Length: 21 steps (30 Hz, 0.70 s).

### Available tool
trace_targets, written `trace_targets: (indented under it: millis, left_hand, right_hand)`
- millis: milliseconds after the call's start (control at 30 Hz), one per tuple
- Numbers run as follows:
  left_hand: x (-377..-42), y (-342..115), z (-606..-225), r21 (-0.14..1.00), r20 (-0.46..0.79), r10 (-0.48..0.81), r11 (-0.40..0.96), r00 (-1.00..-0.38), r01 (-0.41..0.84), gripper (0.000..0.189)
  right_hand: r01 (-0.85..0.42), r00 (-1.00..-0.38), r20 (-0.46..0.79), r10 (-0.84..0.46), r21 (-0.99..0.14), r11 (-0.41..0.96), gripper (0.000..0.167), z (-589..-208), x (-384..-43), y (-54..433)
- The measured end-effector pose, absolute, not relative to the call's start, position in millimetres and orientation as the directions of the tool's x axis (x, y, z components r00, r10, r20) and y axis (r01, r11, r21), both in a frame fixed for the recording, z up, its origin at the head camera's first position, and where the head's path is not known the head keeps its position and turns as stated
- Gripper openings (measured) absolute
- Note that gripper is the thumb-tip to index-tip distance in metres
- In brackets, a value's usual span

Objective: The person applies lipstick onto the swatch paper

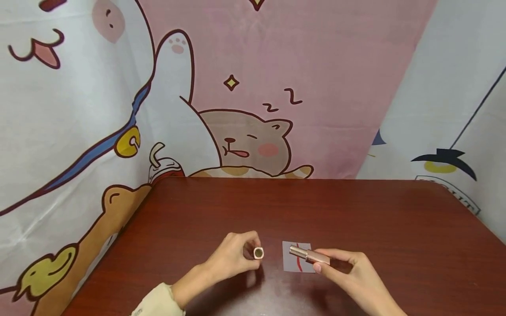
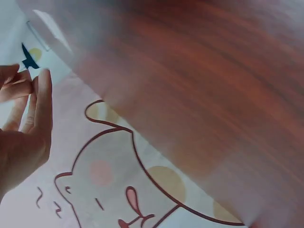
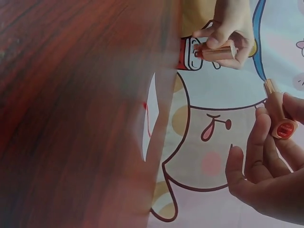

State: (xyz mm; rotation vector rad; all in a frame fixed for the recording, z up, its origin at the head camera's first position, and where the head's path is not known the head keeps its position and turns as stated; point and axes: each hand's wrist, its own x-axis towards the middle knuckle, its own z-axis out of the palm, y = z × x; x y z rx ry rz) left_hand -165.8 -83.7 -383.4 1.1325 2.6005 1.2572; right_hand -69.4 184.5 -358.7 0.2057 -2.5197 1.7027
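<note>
In the head view my left hand (image 1: pixel 233 256) pinches a small rose-gold lipstick cap (image 1: pixel 258 253), its hollow end facing the camera. To the right, my right hand (image 1: pixel 352 272) holds an uncapped lipstick tube (image 1: pixel 310 254) between thumb and fingers, its shiny inner sleeve pointing left. Below that sleeve a white paper square (image 1: pixel 290 261) with a curved red stroke lies on the table. The right wrist view shows a red label on the base of the tube (image 3: pixel 280 114), and the cap (image 3: pixel 219 52) in the left hand. My left hand (image 2: pixel 28 128) appears in the left wrist view, where the cap is hidden.
A dark red-brown wooden table (image 1: pixel 221 206) spans the area under both hands. Behind it hangs a cloth backdrop (image 1: pixel 336 87) printed with cartoon animals, which also runs down the table's left side. A pale sleeve (image 1: pixel 160 300) covers the left forearm.
</note>
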Motion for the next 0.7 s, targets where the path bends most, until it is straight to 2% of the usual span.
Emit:
trace_targets:
  millis: [133,300,533,700]
  left_hand:
    - [-161,-79,-376,0.663,0.267,0.682,0.383,-0.681,0.643,0.02]
    - [-156,-76,-373,0.632,0.26,0.708,0.39,-0.657,0.669,0.018]
    - [-145,-73,-372,0.636,0.299,0.712,0.347,-0.635,0.689,0.018]
    - [-144,-70,-367,0.56,0.36,0.739,0.317,-0.57,0.765,0.019]
  right_hand:
    - [-0.285,-0.958,0.273,-0.09,-0.859,0.426,0.021,-362,-70,180]
    - [-0.399,-0.915,0.371,-0.162,-0.765,0.506,0.021,-367,-71,177]
    - [-0.478,-0.878,0.409,-0.247,-0.73,0.489,0.02,-377,-72,178]
    - [-0.5,-0.866,0.425,-0.263,-0.723,0.476,0.02,-377,-70,177]
